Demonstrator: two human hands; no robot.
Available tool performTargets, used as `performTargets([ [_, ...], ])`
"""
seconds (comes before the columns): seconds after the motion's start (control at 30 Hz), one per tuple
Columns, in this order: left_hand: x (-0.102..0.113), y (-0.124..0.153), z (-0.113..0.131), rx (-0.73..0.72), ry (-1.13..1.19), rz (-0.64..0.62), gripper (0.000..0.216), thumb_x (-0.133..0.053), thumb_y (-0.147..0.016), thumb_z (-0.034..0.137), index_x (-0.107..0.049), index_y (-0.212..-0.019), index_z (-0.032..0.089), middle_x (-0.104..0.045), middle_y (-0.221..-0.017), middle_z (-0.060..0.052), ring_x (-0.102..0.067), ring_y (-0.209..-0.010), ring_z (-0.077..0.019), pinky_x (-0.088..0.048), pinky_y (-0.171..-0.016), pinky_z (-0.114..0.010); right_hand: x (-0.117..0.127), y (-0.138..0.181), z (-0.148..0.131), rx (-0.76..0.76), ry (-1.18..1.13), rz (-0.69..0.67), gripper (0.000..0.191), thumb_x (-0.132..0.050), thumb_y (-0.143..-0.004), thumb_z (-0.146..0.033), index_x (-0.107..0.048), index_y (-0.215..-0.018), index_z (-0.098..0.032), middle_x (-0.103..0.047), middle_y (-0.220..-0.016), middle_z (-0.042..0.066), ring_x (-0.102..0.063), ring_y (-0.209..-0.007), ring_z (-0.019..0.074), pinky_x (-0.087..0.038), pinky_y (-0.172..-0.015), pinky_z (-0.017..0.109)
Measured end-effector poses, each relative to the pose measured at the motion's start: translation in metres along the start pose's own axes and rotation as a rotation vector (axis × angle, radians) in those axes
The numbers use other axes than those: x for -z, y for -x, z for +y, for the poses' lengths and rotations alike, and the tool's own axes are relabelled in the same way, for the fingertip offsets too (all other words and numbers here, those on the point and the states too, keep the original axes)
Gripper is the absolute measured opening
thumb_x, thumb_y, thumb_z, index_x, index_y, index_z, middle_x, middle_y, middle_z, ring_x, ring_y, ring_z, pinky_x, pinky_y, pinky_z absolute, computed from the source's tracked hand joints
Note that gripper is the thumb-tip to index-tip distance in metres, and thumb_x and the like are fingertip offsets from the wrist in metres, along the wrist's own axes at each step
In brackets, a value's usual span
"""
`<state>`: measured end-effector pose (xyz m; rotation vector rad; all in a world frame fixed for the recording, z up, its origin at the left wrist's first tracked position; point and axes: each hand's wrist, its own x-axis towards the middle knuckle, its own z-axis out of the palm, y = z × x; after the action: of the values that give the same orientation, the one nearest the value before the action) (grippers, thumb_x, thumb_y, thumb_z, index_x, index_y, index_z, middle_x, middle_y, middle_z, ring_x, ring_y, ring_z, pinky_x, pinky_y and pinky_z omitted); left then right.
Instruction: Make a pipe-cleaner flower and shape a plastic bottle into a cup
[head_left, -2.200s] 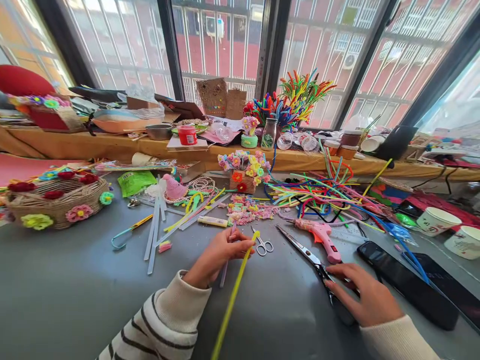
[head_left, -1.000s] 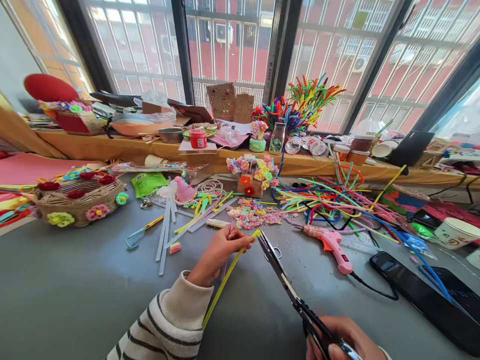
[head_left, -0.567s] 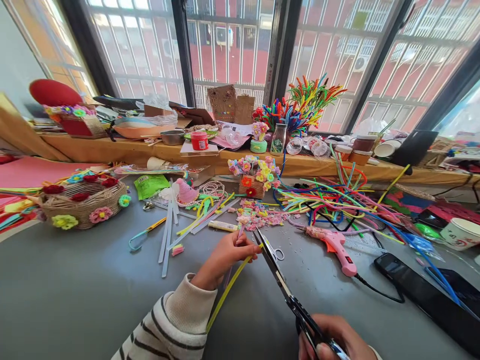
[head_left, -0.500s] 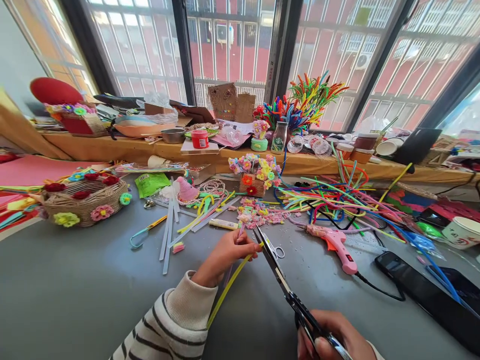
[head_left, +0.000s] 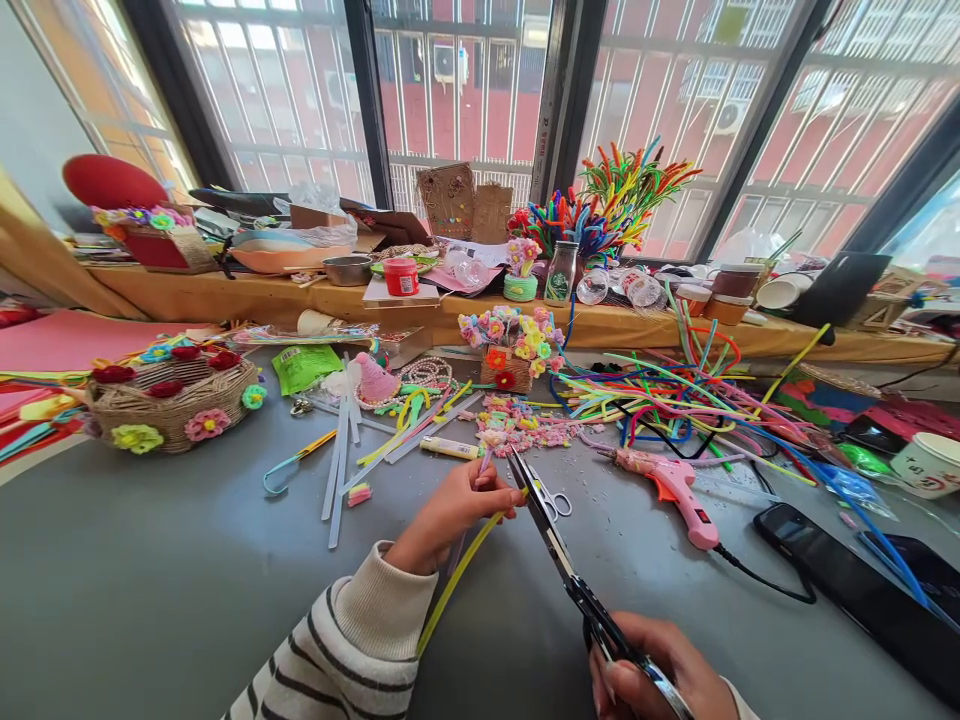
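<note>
Counted two pairs of scissors: large scissors [head_left: 570, 570] and small scissors [head_left: 553, 497]. One glue gun [head_left: 671, 485], one woven basket [head_left: 169, 405], two phones [head_left: 840, 585]. Loose pipe cleaners [head_left: 675, 400] were too many to count.

head view: worn on the head, looking forward and down
near: grey counter [head_left: 150, 590]
far: windows [head_left: 465, 90]

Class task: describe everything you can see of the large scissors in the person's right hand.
The large scissors have long, slim, silvery metal blades and dark handles. The right hand grips the handles at the bottom edge. They slant up and leftward above the grey table, blades at the end of the yellow pipe cleaner pinched by the left hand.
</note>
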<state>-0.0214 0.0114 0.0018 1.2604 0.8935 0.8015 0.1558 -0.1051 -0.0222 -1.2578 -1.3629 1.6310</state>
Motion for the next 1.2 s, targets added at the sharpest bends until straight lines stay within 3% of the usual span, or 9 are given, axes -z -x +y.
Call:
performTargets([
  [0.17,-0.001,0.0,0.001,0.022,-0.042,0.058,0.035,-0.058,-0.055,0.021,-0.023,-0.054,0.02,-0.052,-0.05,0.005,-0.048,-0.047,-0.0088,-0.032,-0.048,-0.022,0.003,-0.006,0.0,-0.069,0.034,-0.052,0.048,-0.047,-0.053,-0.063,-0.036,-0.053,-0.016,-0.038,-0.038,-0.006,-0.035,-0.033,0.0026,-0.025,-0.033,0.015],
  [0.43,0.0,-0.003,-0.004,0.061,-0.094,0.166,0.037,-0.06,-0.051,0.021,-0.023,-0.053,0.02,-0.051,-0.045,0.006,-0.05,-0.048,-0.0107,-0.032,-0.048,-0.021,-0.002,-0.018,-0.006,-0.235,-0.015,-0.052,0.04,-0.052,-0.056,-0.052,-0.037,-0.052,-0.016,-0.041,-0.035,-0.007,-0.041,-0.029,0.0041,-0.03,-0.032,0.015],
  [0.6,0.0,-0.004,-0.004,0.054,-0.153,0.121,0.035,-0.058,-0.053,0.022,-0.024,-0.053,0.02,-0.054,-0.046,0.005,-0.045,-0.044,-0.0091,-0.027,-0.043,-0.02,-0.002,-0.017,0.0,-0.222,-0.045,0.0,0.045,-0.052,-0.051,-0.058,-0.037,-0.05,-0.015,-0.041,-0.031,-0.006,-0.039,-0.025,0.0048,-0.028,-0.027,0.015],
  [0.8,-0.001,-0.004,-0.004,0.077,-0.19,0.062,0.035,-0.057,-0.053,0.02,-0.022,-0.051,0.02,-0.053,-0.045,0.005,-0.039,-0.041,-0.0068,-0.024,-0.042,-0.02,0.004,-0.019,0.0,-0.147,-0.152,-0.089,0.047,-0.05,-0.055,-0.058,-0.041,-0.052,-0.012,-0.052,-0.045,0.002,-0.053,-0.038,0.0102,-0.037,-0.035,0.018],
  [1.0,0.0,-0.006,-0.006,0.056,-0.207,0.081,0.031,-0.055,-0.053,0.018,-0.023,-0.052,0.02,-0.053,-0.044,0.005,-0.038,-0.04,-0.0062,-0.025,-0.042,-0.02,0.002,-0.026,0.003,-0.249,-0.18,-0.047,0.048,-0.054,-0.046,-0.059,-0.039,-0.047,-0.013,-0.046,-0.03,-0.003,-0.042,-0.022,0.0064,-0.03,-0.024,0.014],
  [1.2,-0.001,-0.009,-0.013,0.083,-0.21,0.102,0.034,-0.055,-0.051,0.015,-0.021,-0.052,0.02,-0.052,-0.042,0.005,-0.045,-0.043,-0.0085,-0.031,-0.045,-0.021,-0.002,-0.03,0.005,-0.286,-0.038,-0.018,0.047,-0.053,-0.046,-0.058,-0.039,-0.044,-0.013,-0.043,-0.029,-0.003,-0.041,-0.024,0.0048,-0.029,-0.026,0.013],
])
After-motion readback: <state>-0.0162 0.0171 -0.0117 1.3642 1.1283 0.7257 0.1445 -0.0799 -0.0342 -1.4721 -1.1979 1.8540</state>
